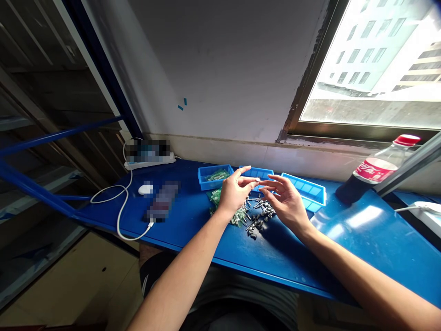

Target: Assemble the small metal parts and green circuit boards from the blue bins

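Above the blue table, my left hand (232, 193) has its thumb and fingers pinched together. A small pale bit shows at its fingertips, too small to name. My right hand (287, 202) comes close from the right, its fingers bent but apart, the tips near that same spot. I see nothing held in it. Beneath both hands lies a heap of metal screws (263, 215). Left of the screws is a pile of small green-and-clear pieces (237, 219), partly hidden by my left hand and wrist.
Behind the hands stand a left blue tray (204, 186) with green pieces, a middle blue tray (269, 173) partly hidden, and a right blue tray (322, 196). A cola bottle (375, 170) stands at right. A blurred device (161, 202) with a white cable (120, 214) lies at left.
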Available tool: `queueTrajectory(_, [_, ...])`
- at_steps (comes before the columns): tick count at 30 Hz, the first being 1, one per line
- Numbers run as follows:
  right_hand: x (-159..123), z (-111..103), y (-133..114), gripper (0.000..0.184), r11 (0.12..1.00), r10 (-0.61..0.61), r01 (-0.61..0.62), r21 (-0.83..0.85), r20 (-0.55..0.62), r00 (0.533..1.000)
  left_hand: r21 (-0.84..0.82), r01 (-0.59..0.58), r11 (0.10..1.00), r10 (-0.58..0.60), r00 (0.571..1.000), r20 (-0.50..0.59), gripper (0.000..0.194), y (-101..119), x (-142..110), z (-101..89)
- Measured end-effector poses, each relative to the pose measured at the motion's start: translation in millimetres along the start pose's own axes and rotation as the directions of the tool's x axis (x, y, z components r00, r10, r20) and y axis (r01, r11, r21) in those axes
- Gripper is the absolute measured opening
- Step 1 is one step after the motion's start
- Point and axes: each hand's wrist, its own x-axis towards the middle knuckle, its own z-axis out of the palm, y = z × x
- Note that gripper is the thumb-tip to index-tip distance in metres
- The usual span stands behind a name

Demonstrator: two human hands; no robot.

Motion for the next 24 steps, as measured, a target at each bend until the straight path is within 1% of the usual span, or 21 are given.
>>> queueTrajectory(6, [-1,1,-4,0.051,1.000,0.006,-0.006,-0.015,0.022,1.000,-0.047,-0.028,0.999,0.023,0.996,-0.087,0.049,-2,4,-0.1])
queueTrajectory(9, [-1,0,-1,0.048,0.999,-0.010,0.011,-0.033,0.027,1.000,-0.081,-0.026,0.996,0.017,0.993,-0.113,0.053,-3,5,0.9])
queueTrajectory(11, [0,-2,3,0.047,0.998,-0.021,0.022,-0.058,0.014,1.000,-0.101,-0.016,0.995,0.004,0.993,-0.122,0.052,-4,6,1.1])
queueTrajectory(13, [1,-3,6,0.046,0.996,-0.029,0.029,-0.083,-0.001,1.000,-0.102,-0.002,0.995,-0.011,0.991,-0.134,0.045,-5,7,0.6])
queueTrajectory(16, [1,-4,9,0.045,0.995,-0.029,0.029,-0.097,-0.002,1.000,-0.087,-0.010,0.996,-0.005,0.985,-0.170,0.027,-8,8,-1.7])
queueTrajectory(18, [1,-4,10,0.044,0.994,-0.029,0.030,-0.102,0.008,1.000,-0.026,-0.030,0.999,0.025,0.984,-0.178,0.012,-9,8,-3.9])
queueTrajectory(19, [0,-3,9,0.043,0.994,-0.030,0.031,-0.106,0.014,0.999,0.032,-0.042,0.999,0.046,0.983,-0.175,0.007,-9,9,-5.0])
queueTrajectory(20, [0,-3,8,0.042,0.993,-0.031,0.033,-0.114,0.022,0.999,0.106,-0.058,0.993,0.075,0.983,-0.165,0.006,-9,9,-6.1])
queueTrajectory(21, [-1,-2,7,0.042,0.991,-0.032,0.036,-0.129,0.030,0.999,0.192,-0.083,0.978,0.113,0.983,-0.148,0.011,-8,9,-7.0])
queueTrajectory(24, [-3,0,3,0.039,0.974,-0.058,0.070,-0.214,0.062,0.996,0.438,-0.201,0.876,0.253,0.965,-0.063,0.023,-6,8,-8.4])
